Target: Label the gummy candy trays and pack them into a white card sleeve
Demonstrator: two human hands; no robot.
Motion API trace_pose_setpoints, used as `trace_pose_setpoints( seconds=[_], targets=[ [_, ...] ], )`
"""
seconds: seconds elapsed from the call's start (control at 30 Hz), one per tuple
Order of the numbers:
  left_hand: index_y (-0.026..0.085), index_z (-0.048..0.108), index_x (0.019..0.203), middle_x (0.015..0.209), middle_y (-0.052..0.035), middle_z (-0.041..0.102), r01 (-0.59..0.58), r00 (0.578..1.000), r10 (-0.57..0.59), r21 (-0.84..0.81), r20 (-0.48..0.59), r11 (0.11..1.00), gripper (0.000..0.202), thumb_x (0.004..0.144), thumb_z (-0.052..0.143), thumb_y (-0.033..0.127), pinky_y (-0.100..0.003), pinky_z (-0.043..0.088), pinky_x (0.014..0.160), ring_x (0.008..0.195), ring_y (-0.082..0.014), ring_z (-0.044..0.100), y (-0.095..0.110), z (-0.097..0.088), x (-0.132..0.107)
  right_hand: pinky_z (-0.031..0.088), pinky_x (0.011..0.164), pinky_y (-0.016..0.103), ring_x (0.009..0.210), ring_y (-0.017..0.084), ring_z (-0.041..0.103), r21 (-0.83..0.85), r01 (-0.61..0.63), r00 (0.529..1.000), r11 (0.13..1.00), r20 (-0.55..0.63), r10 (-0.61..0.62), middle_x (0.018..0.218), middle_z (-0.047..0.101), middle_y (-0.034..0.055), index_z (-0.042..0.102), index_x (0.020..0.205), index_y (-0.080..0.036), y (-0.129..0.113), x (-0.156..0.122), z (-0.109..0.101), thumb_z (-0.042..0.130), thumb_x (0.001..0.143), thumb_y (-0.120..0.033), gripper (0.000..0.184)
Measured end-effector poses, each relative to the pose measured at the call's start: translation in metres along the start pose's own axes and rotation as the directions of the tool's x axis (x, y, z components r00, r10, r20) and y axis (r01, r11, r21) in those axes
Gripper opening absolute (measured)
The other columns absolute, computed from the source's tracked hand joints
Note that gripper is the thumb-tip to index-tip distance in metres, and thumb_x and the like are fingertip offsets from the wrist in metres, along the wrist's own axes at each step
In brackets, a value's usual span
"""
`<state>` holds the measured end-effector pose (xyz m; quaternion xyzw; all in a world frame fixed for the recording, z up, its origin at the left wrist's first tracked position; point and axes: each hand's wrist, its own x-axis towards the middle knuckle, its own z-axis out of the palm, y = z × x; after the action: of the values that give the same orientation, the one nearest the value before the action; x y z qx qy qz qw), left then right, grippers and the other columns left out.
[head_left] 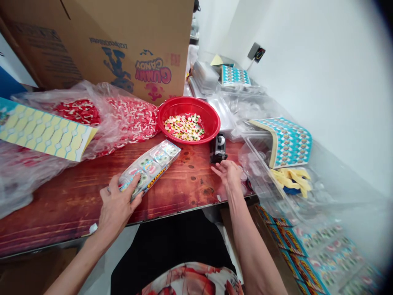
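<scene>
My left hand (pixel 118 200) is closed around the near end of a long clear pack of gummy candies (pixel 147 168), which lies aslant on the table. Through its clear top show eye-shaped candies and small blue labels, and printed lettering runs along its side. On the right, my right hand (pixel 229 174) is at the near end of a black tape dispenser (pixel 218 148), its fingers stretched out and apart. Whether a fingertip touches the tape is too small to tell. Behind the dispenser stands a red bowl (pixel 211 116) with eye-shaped gummies (pixel 186 127) in it.
A plastic bag of red and white candies (pixel 129 116) and a label sheet (pixel 43 131) lie left. A large cardboard box (pixel 101 45) stands behind. At right, a clear bin (pixel 267 184) holds a blue label sheet (pixel 291 141); filled packs (pixel 325 250) sit below the table edge.
</scene>
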<state>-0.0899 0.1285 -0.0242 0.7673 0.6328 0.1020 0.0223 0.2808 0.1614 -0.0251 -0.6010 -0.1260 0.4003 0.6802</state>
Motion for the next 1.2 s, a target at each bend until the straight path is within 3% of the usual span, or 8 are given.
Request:
trace_pose_setpoints(
  seconds=[0.1,0.2,0.33,0.43,0.5,0.77,1.07,1.2],
  targets=[
    [0.028,0.055,0.146,0.148,-0.0231,0.032,0.03,0.999,-0.03,0.015,0.017,0.999,0.051,0.096,0.052,0.041,-0.062,0.047,0.095,0.12,-0.0426,0.046,0.002,-0.001,0.001,0.06,0.057,0.025,0.05,0.007,0.054,0.042,-0.081,0.994,0.996,0.082,0.077,0.056,0.053,-0.009,0.052,0.071,-0.02,0.007,0.001,0.0,0.072,0.07,-0.02,0.02],
    [0.03,0.053,0.147,0.148,-0.0214,0.03,0.044,0.998,-0.044,0.02,0.035,0.999,0.052,0.096,0.053,0.041,-0.06,0.046,0.096,0.117,-0.0398,0.046,0.004,-0.002,0.0,0.039,0.037,0.012,0.038,0.003,0.036,0.037,-0.191,0.964,0.981,0.193,0.181,0.049,0.043,-0.0111,0.049,0.066,-0.019,0.019,-0.006,0.014,0.074,0.07,-0.017,0.025],
    [0.035,0.051,0.148,0.149,-0.0193,0.028,0.049,0.998,-0.05,0.032,0.047,0.998,0.053,0.095,0.054,0.041,-0.056,0.046,0.095,0.114,-0.0377,0.046,0.003,-0.001,-0.001,0.025,0.034,0.012,0.038,0.002,0.031,0.011,-0.307,0.879,0.952,0.387,0.279,0.052,0.048,-0.0089,0.057,0.072,-0.019,0.052,-0.065,0.052,0.079,0.07,-0.023,0.022],
    [0.036,0.05,0.149,0.15,-0.0199,0.027,0.052,0.998,-0.055,0.054,0.041,0.997,0.054,0.096,0.053,0.041,-0.055,0.045,0.097,0.113,-0.0377,0.046,0.003,0.0,-0.002,0.022,0.037,0.015,0.04,0.003,0.03,-0.041,-0.278,0.712,0.96,0.662,0.234,0.056,0.051,-0.0076,0.063,0.078,-0.019,0.075,-0.124,0.084,0.078,0.075,-0.035,0.023],
    [0.036,0.049,0.15,0.15,-0.02,0.028,0.057,0.997,-0.06,0.058,0.048,0.997,0.055,0.095,0.054,0.041,-0.054,0.045,0.096,0.112,-0.0378,0.046,0.004,-0.001,-0.002,0.019,0.037,0.017,0.04,0.003,0.028,-0.093,-0.213,0.633,0.973,0.745,0.21,0.056,0.05,-0.0076,0.062,0.077,-0.019,0.085,-0.148,0.1,0.074,0.081,-0.04,0.024],
    [0.039,0.047,0.15,0.152,-0.0202,0.028,0.075,0.995,-0.078,0.049,0.066,0.996,0.058,0.093,0.058,0.04,-0.052,0.049,0.088,0.112,-0.0397,0.046,0.005,-0.002,-0.003,0.021,0.041,0.02,0.044,0.005,0.029,-0.224,-0.002,0.681,0.975,0.714,0.165,0.055,0.046,-0.0081,0.058,0.072,-0.02,0.107,-0.146,0.108,0.069,0.084,-0.044,0.029],
    [0.036,0.047,0.15,0.15,-0.0213,0.03,0.048,0.997,-0.051,0.055,0.05,0.997,0.058,0.093,0.057,0.04,-0.053,0.048,0.089,0.112,-0.0395,0.046,0.004,0.0,-0.003,0.02,0.039,0.02,0.042,0.005,0.029,-0.272,-0.024,0.721,0.962,0.662,0.205,0.051,0.046,-0.0083,0.055,0.066,-0.02,0.118,-0.147,0.117,0.071,0.081,-0.049,0.036],
    [0.038,0.047,0.15,0.15,-0.0211,0.03,0.06,0.997,-0.062,0.038,0.045,0.997,0.058,0.093,0.058,0.04,-0.053,0.048,0.088,0.111,-0.0399,0.046,0.003,0.001,-0.003,0.017,0.036,0.02,0.039,0.005,0.026,-0.297,-0.132,0.696,0.946,0.652,0.301,0.049,0.045,-0.0091,0.053,0.065,-0.02,0.117,-0.145,0.117,0.073,0.078,-0.05,0.038]
  ],
)
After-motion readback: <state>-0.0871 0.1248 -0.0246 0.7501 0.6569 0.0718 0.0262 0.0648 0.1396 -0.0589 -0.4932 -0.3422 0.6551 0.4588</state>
